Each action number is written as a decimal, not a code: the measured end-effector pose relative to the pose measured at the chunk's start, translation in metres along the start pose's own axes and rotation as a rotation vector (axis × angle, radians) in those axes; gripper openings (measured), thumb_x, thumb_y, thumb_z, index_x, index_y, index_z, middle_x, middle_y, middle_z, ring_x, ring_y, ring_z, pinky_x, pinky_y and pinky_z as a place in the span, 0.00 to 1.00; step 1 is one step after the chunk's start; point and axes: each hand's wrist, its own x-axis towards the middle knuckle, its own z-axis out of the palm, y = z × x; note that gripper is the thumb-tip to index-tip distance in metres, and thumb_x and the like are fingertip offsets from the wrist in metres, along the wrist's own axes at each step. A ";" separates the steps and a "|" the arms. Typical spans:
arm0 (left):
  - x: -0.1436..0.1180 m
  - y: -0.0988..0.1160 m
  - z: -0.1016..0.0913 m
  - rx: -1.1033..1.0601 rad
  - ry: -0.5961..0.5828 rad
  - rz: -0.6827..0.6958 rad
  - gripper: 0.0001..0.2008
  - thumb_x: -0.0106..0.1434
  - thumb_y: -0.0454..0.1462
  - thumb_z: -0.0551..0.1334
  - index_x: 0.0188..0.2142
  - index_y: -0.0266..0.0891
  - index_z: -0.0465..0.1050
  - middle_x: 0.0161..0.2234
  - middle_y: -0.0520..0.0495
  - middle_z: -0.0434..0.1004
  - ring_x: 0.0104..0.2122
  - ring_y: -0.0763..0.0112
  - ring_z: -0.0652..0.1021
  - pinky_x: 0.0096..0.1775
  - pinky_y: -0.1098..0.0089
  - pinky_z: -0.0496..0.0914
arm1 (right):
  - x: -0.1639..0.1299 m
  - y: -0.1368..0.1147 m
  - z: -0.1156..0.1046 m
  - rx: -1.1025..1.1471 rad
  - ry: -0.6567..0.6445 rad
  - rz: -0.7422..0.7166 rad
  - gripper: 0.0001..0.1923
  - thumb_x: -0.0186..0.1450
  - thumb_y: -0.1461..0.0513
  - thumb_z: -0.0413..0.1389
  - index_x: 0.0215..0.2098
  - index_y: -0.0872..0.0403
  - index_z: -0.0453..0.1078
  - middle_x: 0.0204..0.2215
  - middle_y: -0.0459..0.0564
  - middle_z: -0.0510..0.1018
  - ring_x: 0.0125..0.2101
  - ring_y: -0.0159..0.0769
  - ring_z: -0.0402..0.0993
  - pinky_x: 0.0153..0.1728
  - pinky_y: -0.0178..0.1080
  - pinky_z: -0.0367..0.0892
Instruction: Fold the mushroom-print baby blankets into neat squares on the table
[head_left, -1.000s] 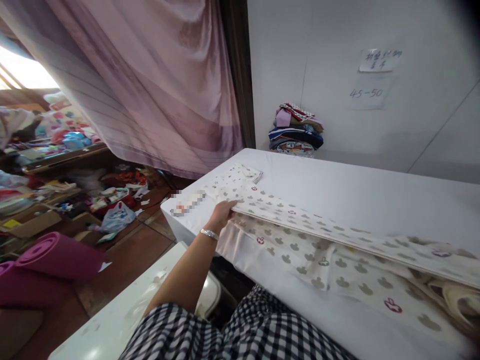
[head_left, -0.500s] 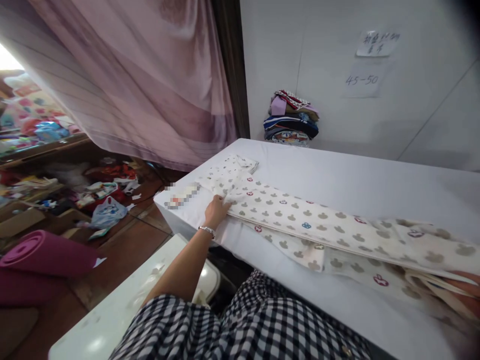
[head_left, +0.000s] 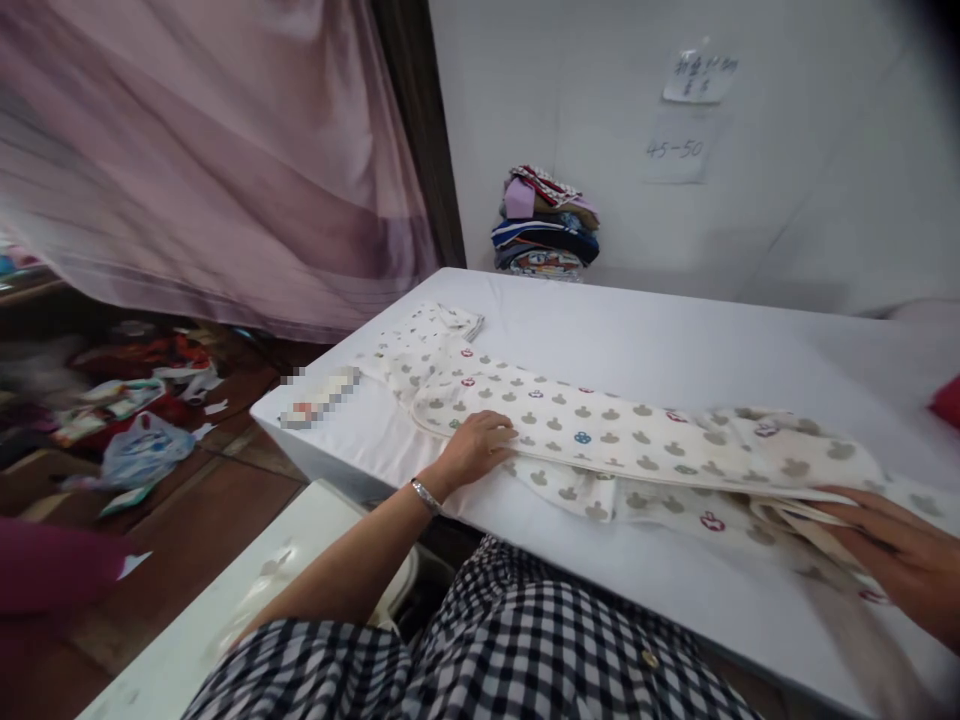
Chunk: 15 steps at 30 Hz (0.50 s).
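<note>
Stretched across the white-covered table (head_left: 551,310) is a long white garment (head_left: 637,440) printed with grey animal heads and a few red and blue motifs. It lies partly folded over itself, one layer showing below the front edge. My left hand (head_left: 474,448), a bracelet at its wrist, rests on that edge with its fingers stretched over the cloth. At the garment's right end my right hand (head_left: 889,535) is closed on the fabric, fingers above and thumb side beneath. A small-printed folded cloth (head_left: 424,325) adjoins the garment's left end.
Folded clothes (head_left: 546,225) are stacked by the wall at the table's back edge. A blurred-out item (head_left: 319,398) lies at the left corner. A pale bench (head_left: 247,600) stands at my left, near bags and boxes on the floor. A pink curtain (head_left: 300,180) hangs behind.
My left hand has moved right along the garment's front edge, its fingers now over the cloth. More of my right hand shows at the right end. The view has shifted right.
</note>
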 end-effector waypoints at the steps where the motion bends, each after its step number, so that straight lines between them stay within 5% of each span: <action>1: 0.004 -0.001 0.001 0.006 -0.013 0.017 0.11 0.62 0.40 0.60 0.44 0.42 0.73 0.45 0.44 0.73 0.46 0.64 0.71 0.48 0.61 0.66 | 0.001 -0.001 -0.001 0.039 0.016 -0.042 0.24 0.63 0.45 0.44 0.35 0.44 0.78 0.44 0.52 0.76 0.47 0.43 0.72 0.50 0.44 0.67; 5: 0.014 -0.003 0.005 0.016 -0.066 0.114 0.13 0.63 0.40 0.59 0.46 0.40 0.72 0.45 0.43 0.73 0.46 0.63 0.72 0.47 0.61 0.67 | 0.005 -0.012 -0.010 0.129 0.053 -0.086 0.16 0.61 0.49 0.50 0.37 0.46 0.77 0.45 0.49 0.76 0.45 0.46 0.74 0.50 0.48 0.68; 15: 0.021 -0.006 0.011 0.069 -0.017 0.173 0.11 0.65 0.36 0.54 0.43 0.38 0.72 0.41 0.43 0.76 0.42 0.65 0.75 0.44 0.63 0.70 | 0.018 -0.039 -0.027 0.160 -0.049 -0.076 0.14 0.66 0.55 0.48 0.40 0.46 0.75 0.46 0.49 0.75 0.45 0.41 0.73 0.47 0.43 0.69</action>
